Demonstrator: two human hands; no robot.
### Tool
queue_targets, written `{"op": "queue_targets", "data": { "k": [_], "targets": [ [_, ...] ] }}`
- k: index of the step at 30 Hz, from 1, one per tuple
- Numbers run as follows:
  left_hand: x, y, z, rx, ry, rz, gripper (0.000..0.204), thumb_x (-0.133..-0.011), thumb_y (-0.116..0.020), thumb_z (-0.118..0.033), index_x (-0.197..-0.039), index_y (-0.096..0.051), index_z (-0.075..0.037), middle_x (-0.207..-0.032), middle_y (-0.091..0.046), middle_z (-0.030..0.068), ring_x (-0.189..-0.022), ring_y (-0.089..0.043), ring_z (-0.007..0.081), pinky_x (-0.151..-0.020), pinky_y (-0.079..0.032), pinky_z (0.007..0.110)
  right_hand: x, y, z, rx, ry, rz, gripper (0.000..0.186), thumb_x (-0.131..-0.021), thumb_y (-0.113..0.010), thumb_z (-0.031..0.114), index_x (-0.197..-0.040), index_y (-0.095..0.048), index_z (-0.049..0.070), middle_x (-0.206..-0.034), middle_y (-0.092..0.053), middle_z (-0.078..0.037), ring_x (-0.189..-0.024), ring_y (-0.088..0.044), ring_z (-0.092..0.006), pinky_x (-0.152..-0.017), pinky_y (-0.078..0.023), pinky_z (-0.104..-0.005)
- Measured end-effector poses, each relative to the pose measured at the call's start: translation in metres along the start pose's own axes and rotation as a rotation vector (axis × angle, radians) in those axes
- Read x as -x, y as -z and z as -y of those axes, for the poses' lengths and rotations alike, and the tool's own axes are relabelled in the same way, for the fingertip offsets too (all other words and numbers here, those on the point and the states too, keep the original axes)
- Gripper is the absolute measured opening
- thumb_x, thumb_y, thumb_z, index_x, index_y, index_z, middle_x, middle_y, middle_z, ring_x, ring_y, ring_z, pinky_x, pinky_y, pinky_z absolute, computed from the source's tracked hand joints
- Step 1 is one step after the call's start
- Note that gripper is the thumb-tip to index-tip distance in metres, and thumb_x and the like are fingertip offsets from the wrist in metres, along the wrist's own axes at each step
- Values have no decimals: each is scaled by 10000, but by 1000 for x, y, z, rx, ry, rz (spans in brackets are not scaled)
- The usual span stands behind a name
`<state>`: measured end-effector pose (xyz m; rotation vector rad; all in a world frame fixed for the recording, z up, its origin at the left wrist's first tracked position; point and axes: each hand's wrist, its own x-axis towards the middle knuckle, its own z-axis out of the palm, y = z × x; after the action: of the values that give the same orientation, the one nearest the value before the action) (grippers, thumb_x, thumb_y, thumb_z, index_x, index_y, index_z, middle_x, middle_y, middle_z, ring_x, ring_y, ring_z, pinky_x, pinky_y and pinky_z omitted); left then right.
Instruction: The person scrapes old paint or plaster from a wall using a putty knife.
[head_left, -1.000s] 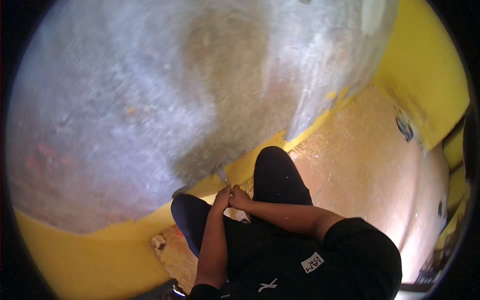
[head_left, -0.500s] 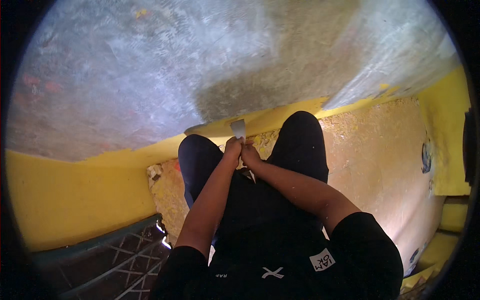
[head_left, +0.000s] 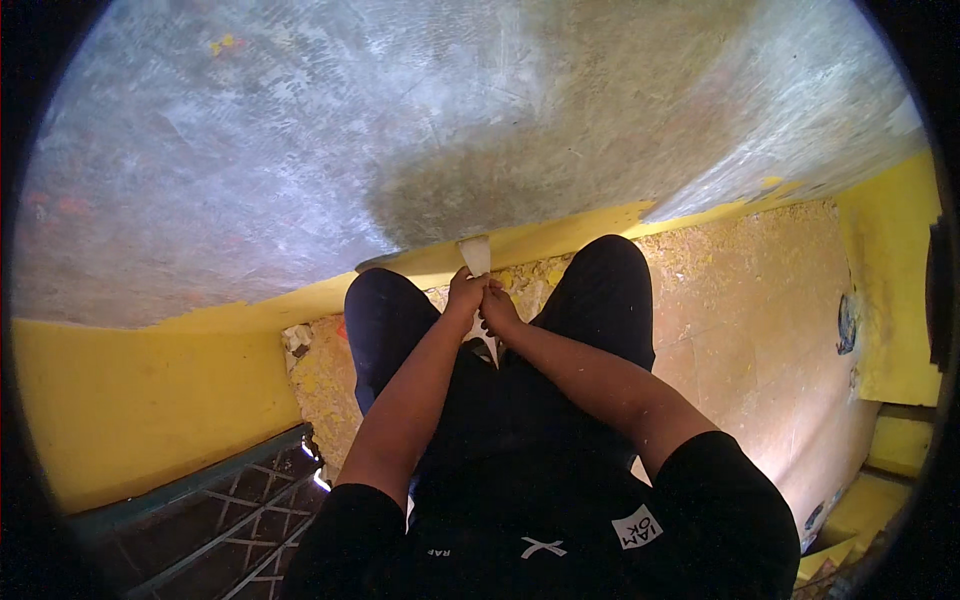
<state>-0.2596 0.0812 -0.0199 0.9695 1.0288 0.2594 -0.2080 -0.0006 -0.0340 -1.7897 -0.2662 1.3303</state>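
Note:
A scraper (head_left: 475,254) with a flat, pale, flared blade points away from me at the foot of the wall (head_left: 520,120). Its blade lies against the yellow paint strip (head_left: 560,232) that runs along the wall's lower edge. My left hand (head_left: 465,297) is closed on the scraper just below the blade. Pressed up beside it, my right hand (head_left: 500,312) also grips the tool, fingers curled. Both hands hide the handle. My knees stand bent on either side of them.
Yellow paint flakes (head_left: 530,275) litter the tan floor (head_left: 740,290) along the wall. At the left are a pale rubble lump (head_left: 297,339) and a dark metal lattice (head_left: 230,520). Dark crumpled scrap (head_left: 848,322) lies by the yellow side wall (head_left: 895,290) at right.
The view has shifted slightly, and the scraper's blade is tilted a little differently against the yellow strip. Both hands keep their grip in nearly the same place.

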Motion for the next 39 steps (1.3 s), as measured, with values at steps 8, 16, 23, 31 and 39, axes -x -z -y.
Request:
{"op": "queue_targets", "data": {
  "k": [8, 16, 23, 31, 39],
  "targets": [
    [-8, -3, 0, 25, -26, 12, 146, -935, -556, -128, -1040, -518, -34, -859, -683, 150, -681, -634, 203, -515, -479, 321, -14, 4, -2, -41, -39, 4, 582, -959, -353, 520, -1049, -571, -12, -717, -585, -130, -531, -582, -235, -461, -482, -375],
    [-10, -1, 2, -10, -42, 21, 135, -942, -554, -154, -1017, -527, -46, -846, -687, 125, -659, -624, 188, -498, -465, 317, -14, 5, 1, -125, -44, 53, 500, -955, -362, 504, -891, -540, 42, -656, -523, -74, -468, -527, -193, -369, -425, -351],
    [-21, -14, 4, -117, -85, -33, 289, -840, -704, -189, -991, -527, -17, -884, -642, 108, -764, -604, 185, -681, -495, 323, -41, 16, -14, -191, -164, 83, 382, -938, -419, 432, -902, -549, 75, -632, -517, -69, -461, -522, -194, -365, -412, -362],
    [-34, -2, 19, -262, -214, -113, 517, -649, -833, -116, -995, -464, -10, -907, -580, 112, -823, -572, 204, -706, -480, 349, -37, -5, -5, -84, 300, -68, 513, -919, -535, 516, -1052, -554, 21, -644, -551, -96, -482, -539, -222, -436, -441, -368],
    [13, -26, -11, -360, -387, -83, 346, -824, -717, -247, -918, -450, -47, -874, -500, 63, -822, -497, 192, -734, -453, 340, -34, 6, 9, -378, 229, -62, 599, -904, -507, 598, -888, -574, 3, -649, -554, -87, -660, -561, -196, -570, -437, -330]
  ]
}}
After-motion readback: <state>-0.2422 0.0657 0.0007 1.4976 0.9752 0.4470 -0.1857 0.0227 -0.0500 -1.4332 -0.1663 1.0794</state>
